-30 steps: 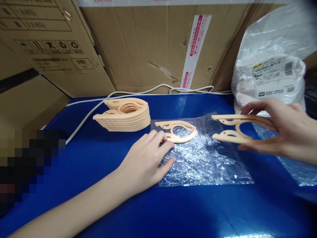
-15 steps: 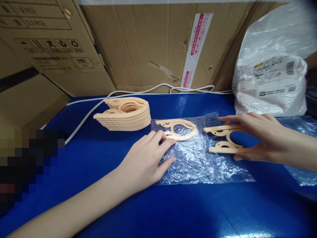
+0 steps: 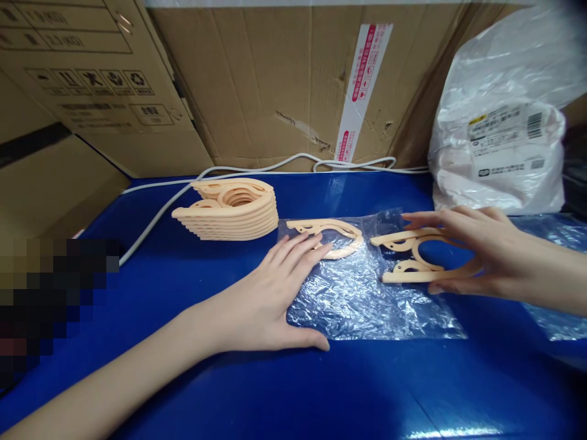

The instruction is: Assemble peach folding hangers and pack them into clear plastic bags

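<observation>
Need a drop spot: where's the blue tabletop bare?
Widest: blue tabletop in front of the clear bag, right of the left forearm. Smaller: between white cord and bag. Crowded: the bag, with the left hand spread over one hanger, the right hand holding another hanger, and the hanger stack close at its left.

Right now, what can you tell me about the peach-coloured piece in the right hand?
The peach-coloured piece looks like smooth plastic. Two narrow arms, spread apart, point toward the picture's left; between them curved braces meet a large rounded opening, with smaller gaps nearer the tips. It lies roughly level over the right part of the clear plastic bag; whether they touch is unclear. The right hand grips its rounded end between thumb and fingers, partly hiding it.
</observation>
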A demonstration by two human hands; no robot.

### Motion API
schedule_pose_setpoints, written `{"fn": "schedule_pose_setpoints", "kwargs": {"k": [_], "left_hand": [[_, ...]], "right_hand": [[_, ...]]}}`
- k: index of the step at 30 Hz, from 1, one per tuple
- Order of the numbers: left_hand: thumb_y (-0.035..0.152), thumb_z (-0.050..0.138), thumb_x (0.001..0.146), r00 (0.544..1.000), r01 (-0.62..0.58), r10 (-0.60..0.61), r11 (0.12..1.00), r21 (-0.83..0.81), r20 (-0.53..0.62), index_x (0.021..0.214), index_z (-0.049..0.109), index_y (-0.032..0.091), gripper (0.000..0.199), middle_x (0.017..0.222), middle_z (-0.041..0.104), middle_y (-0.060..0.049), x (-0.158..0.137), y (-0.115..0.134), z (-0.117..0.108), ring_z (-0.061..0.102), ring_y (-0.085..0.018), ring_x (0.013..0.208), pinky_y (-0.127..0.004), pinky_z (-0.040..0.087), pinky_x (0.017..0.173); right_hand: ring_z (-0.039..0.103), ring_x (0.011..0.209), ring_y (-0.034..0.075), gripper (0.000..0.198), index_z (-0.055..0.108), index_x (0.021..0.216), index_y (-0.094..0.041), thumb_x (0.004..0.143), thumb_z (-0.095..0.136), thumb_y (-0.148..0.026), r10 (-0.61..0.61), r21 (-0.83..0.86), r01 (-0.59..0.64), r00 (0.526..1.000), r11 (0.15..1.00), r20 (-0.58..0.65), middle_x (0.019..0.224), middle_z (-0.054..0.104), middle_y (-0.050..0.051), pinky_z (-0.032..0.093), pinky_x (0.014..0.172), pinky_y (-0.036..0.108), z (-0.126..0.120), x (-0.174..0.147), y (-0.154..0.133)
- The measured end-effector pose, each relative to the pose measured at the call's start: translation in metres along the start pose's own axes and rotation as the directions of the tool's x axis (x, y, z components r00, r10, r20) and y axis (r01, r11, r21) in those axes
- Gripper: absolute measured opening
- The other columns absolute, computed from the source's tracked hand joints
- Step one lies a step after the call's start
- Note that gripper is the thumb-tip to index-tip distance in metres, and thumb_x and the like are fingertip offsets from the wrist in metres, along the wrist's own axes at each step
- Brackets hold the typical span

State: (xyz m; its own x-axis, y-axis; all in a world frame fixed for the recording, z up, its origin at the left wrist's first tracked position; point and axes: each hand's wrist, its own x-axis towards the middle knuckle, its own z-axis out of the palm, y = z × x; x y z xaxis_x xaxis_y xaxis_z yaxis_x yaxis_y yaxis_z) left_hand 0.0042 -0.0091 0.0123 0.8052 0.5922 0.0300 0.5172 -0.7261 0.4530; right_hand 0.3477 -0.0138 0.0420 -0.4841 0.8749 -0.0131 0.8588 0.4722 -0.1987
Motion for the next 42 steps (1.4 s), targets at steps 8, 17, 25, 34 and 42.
{"fn": "schedule_pose_setpoints", "kwargs": {"k": [8, 17, 25, 34, 42], "left_hand": [[0.07, 0.058, 0.08, 1.0, 0.003, -0.004, 0.999, 0.036, 0.02, 0.155, 0.009, 0.014, 0.105, 0.16, 0.016, -0.02, 0.001, 0.0, 0.003, 0.012, -0.036, 0.148, -0.06, 0.019, 0.117], [0.072, 0.057, 0.08, 1.0, -0.023, 0.024, 0.999, 0.046, -0.007, 0.154, 0.012, 0.015, 0.104, 0.16, 0.017, -0.021, 0.001, 0.001, 0.007, 0.013, -0.035, 0.148, -0.058, 0.021, 0.117], [0.076, 0.059, 0.075, 0.999, -0.049, 0.048, 0.996, 0.072, 0.014, 0.154, 0.013, 0.011, 0.112, 0.16, 0.014, -0.02, 0.001, -0.001, 0.006, 0.01, -0.034, 0.149, -0.058, 0.017, 0.119], [0.075, 0.056, 0.079, 0.998, -0.061, 0.061, 0.995, 0.083, 0.007, 0.154, 0.01, 0.012, 0.108, 0.161, 0.014, -0.019, 0.001, -0.001, 0.007, 0.01, -0.033, 0.149, -0.057, 0.019, 0.119], [0.076, 0.055, 0.078, 0.997, -0.074, 0.075, 0.993, 0.09, -0.001, 0.154, 0.008, 0.014, 0.109, 0.161, 0.013, -0.017, 0.002, -0.003, 0.008, 0.01, -0.032, 0.149, -0.055, 0.016, 0.12]], "right_hand": [[0.053, 0.116, 0.034, 0.066, 0.03, 0.145, -0.036, 0.086, 0.057, -0.05, -0.091, -0.028, 0.09, 0.995, 0.996, -0.029, 0.122, 0.062, 0.009, 0.039, 0.094, 0.055, -0.005, -0.003, -0.006], [0.055, 0.111, 0.036, 0.067, 0.039, 0.143, -0.03, 0.083, 0.06, -0.053, -0.076, -0.074, 0.076, 0.997, 0.994, 0.003, 0.124, 0.062, 0.012, 0.039, 0.091, 0.052, -0.002, 0.001, -0.01], [0.057, 0.112, 0.03, 0.072, 0.034, 0.143, -0.028, 0.081, 0.066, -0.049, -0.118, -0.114, 0.118, 0.993, 0.986, 0.006, 0.122, 0.063, 0.009, 0.034, 0.092, 0.043, 0.004, 0.005, -0.011], [0.056, 0.11, 0.038, 0.07, 0.04, 0.142, -0.019, 0.087, 0.051, -0.061, 0.016, -0.383, -0.077, 0.987, 0.921, -0.161, 0.114, 0.065, 0.016, 0.035, 0.084, 0.047, -0.001, 0.004, -0.003], [0.058, 0.106, 0.032, 0.073, 0.033, 0.144, -0.034, 0.082, 0.058, -0.064, -0.144, -0.092, 0.137, 0.987, 0.986, -0.073, 0.118, 0.066, 0.005, 0.038, 0.086, 0.045, 0.008, 0.005, -0.012]]}}
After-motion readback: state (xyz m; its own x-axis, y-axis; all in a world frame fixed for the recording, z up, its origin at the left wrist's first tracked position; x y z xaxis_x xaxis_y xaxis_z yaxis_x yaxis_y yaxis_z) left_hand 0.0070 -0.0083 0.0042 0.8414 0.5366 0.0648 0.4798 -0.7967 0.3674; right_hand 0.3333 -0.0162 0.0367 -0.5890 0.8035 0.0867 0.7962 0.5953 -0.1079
